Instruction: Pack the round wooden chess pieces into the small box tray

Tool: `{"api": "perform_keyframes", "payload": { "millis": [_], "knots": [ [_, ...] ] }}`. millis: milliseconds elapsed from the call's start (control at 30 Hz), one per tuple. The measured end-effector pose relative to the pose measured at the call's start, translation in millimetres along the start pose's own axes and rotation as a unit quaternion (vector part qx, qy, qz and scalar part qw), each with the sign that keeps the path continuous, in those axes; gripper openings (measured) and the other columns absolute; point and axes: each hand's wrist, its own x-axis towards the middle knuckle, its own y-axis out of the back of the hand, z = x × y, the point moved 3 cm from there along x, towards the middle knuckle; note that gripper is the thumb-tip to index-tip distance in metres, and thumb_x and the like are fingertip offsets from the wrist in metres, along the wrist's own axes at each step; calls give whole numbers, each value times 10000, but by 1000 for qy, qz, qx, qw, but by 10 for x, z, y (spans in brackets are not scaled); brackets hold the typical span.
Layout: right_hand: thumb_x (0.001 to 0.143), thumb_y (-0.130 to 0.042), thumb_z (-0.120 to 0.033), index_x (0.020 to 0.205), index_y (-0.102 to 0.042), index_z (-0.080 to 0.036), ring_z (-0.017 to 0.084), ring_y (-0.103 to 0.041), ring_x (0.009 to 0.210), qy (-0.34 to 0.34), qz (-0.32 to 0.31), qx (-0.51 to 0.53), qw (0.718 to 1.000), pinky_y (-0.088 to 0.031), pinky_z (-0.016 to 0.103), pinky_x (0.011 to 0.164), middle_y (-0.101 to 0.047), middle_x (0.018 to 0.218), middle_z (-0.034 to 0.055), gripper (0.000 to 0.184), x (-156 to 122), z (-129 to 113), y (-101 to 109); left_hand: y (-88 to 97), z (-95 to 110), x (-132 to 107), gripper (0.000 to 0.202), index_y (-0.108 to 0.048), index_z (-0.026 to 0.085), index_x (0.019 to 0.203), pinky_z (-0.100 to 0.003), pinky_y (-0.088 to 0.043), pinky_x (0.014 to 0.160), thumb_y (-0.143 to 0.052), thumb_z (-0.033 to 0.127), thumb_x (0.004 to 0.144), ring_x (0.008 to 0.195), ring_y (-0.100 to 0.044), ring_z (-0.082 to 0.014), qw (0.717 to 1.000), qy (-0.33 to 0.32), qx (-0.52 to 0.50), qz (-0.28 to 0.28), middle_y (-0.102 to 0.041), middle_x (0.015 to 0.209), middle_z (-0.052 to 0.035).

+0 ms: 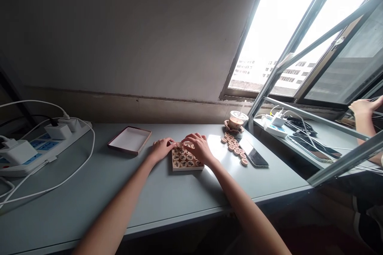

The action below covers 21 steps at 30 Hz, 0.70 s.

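Observation:
A shallow open box [188, 169] stands on the desk, filled with rows of round wooden Chinese chess pieces [183, 157] marked with dark characters. At its far left corner, my left hand [162, 148] grips the rim with thumb and forefinger. Over the far part of the box arches my right hand [200, 147], its thumb and fingertips brought together on a chess piece near the back row; the fingers partly cover that piece. More loose chess pieces [231, 143] lie in a cluster to the right of the box.
Left of the box lies its upturned lid [129, 140]. A phone [253, 153] and a lidded drink cup [237, 119] with a straw are at the right. Power strips [44, 147] and white cables lie far left. A metal frame [279, 65] borders the right; another person's hand [366, 106] shows beyond.

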Motion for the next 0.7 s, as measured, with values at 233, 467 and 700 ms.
{"api": "perform_keyframes", "payload": {
  "millis": [233, 467, 700],
  "knots": [
    [893, -560, -400, 1057, -658, -279, 204, -531, 998, 12, 2, -32, 999, -328, 363, 853, -649, 1082, 40, 226, -3, 35, -64, -5, 4, -9, 301, -644, 234, 991, -339, -418, 908, -432, 412, 871, 1017, -604, -240, 1000, -6, 3, 5, -698, 1054, -50],
    [897, -558, -375, 1096, -637, -277, 222, -532, 988, -8, -20, -14, 1000, -333, 357, 825, -652, 1071, 53, 236, -22, 31, -76, -16, -16, -1, 303, -646, 240, 975, -358, -409, 916, -446, 441, 869, 1010, -604, -249, 1000, -2, 1, 15, -698, 1052, -48],
    [892, -552, -419, 1176, -567, -271, 224, -538, 967, -36, -7, 54, 998, -326, 358, 823, -698, 999, 24, 320, -48, 36, -86, -31, -16, -8, 291, -644, 227, 977, -359, -411, 898, -421, 390, 885, 989, -608, -242, 1000, -16, 0, 25, -701, 1038, -50]
  ]
}}
